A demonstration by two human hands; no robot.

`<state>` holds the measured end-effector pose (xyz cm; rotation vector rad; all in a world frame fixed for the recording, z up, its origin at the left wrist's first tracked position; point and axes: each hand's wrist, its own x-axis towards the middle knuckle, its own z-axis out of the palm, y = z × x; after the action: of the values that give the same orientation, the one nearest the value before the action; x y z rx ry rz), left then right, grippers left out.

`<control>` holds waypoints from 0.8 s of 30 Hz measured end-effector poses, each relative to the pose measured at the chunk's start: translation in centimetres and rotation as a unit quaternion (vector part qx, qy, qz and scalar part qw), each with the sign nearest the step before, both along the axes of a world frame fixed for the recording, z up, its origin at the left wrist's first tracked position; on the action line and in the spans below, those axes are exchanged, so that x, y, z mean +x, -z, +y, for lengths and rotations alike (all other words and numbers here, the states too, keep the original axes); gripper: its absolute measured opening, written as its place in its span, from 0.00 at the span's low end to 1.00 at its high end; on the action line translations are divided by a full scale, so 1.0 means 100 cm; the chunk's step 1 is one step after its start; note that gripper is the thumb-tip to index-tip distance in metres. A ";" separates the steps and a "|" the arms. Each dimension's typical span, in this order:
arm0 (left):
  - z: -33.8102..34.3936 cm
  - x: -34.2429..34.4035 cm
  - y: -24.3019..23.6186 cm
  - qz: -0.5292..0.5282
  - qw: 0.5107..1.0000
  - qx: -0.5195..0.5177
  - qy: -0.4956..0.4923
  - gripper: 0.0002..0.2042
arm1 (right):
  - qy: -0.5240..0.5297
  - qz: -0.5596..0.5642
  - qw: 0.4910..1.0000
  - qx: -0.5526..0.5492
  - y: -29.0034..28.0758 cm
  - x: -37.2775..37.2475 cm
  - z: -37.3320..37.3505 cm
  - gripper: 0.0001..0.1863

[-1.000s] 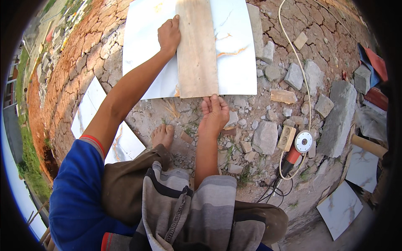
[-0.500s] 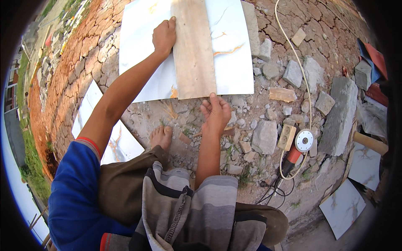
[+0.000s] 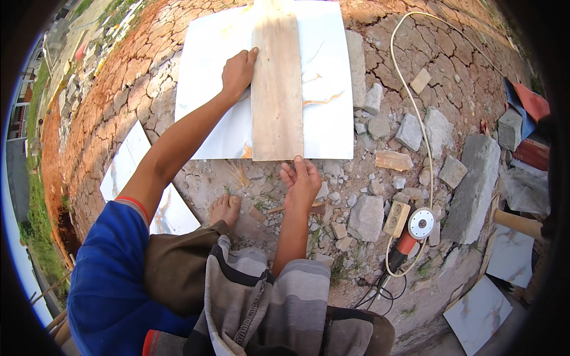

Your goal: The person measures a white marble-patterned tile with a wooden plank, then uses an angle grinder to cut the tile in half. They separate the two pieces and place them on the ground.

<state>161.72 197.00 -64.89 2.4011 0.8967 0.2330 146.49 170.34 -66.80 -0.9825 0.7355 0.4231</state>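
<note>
A large white marble-patterned tile [image 3: 330, 127] with grey and orange veins lies on the rubble ground in front of me. Along its middle, running away from me, rests a flat wooden board [image 3: 276, 95]. My left hand [image 3: 238, 73] is closed at the board's left edge, its thumb against the wood and its other fingers curled over the tile. At the near end, my right hand [image 3: 301, 184] pinches the board's right corner with thumb and fingertips, right at the tile's near edge. The undersides of its fingers are partly hidden.
To the right lies an angle grinder [image 3: 406, 242] with a white disc, beside a socket block [image 3: 396, 219] and a looping pale cable [image 3: 393, 53]. Broken concrete [image 3: 366, 218] and a long slab [image 3: 475, 187] surround them. A tile piece [image 3: 126, 155] sits left of my bare foot [image 3: 224, 209].
The whole view has shifted, so the tile and board sit lower in the picture. Both hands keep about the same places on the board.
</note>
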 end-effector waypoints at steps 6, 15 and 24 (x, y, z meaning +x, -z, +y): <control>0.005 0.003 0.001 0.022 0.999 0.020 0.034 0.28 | -0.004 -0.001 1.000 -0.007 0.002 -0.001 -0.001 0.14; 0.022 0.011 0.008 0.044 0.996 0.021 0.076 0.29 | 0.002 -0.002 1.000 0.002 -0.001 0.001 -0.002 0.17; 0.025 0.010 0.004 0.037 0.995 0.011 0.095 0.30 | 0.004 -0.004 1.000 0.010 -0.001 0.001 -0.002 0.16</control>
<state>162.68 199.52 -65.27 2.5104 0.6931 0.0828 146.62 170.13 -66.66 -0.9608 0.7267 0.4194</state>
